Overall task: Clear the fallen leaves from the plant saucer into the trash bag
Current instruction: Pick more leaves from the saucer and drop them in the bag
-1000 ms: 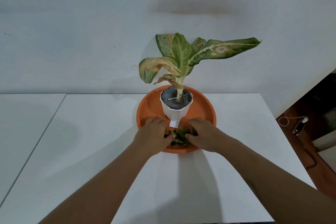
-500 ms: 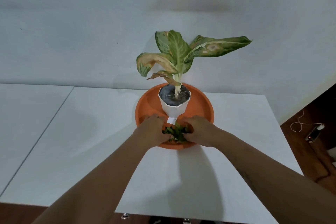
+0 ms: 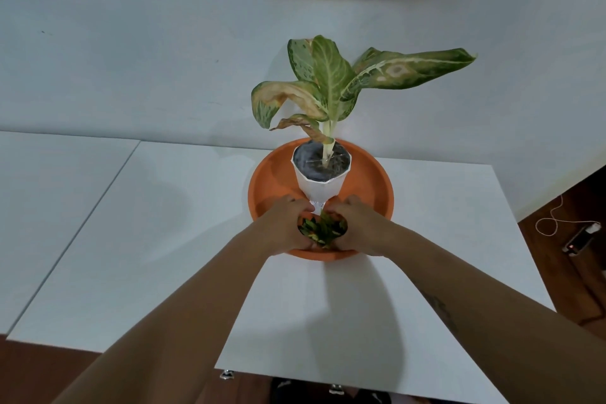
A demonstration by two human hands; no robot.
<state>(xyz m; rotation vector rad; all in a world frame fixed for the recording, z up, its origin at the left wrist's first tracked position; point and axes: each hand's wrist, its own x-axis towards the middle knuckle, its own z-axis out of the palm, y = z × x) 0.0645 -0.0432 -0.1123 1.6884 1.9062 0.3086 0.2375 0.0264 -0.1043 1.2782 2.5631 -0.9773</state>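
Gathering step: left hand (image 3: 284, 229) and right hand (image 3: 359, 229) cupped around fallen leaves (image 3: 322, 229) at saucer (image 3: 367, 180) near rim, fingers curled, enclosing pile; next: lift together; trash bag unseen.

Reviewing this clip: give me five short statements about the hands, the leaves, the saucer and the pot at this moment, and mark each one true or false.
1. Both hands are cupped around a pile of fallen leaves. True: the left hand and right hand close in on it from either side.
2. The leaves lie at the far side of the orange saucer. False: they are at its near edge, in front of the pot.
3. The white pot stands upright inside the saucer. True.
4. A trash bag sits open on the white table. False: no bag is in view.
5. The right hand grips the plant's stem. False: it is down at the leaf pile.
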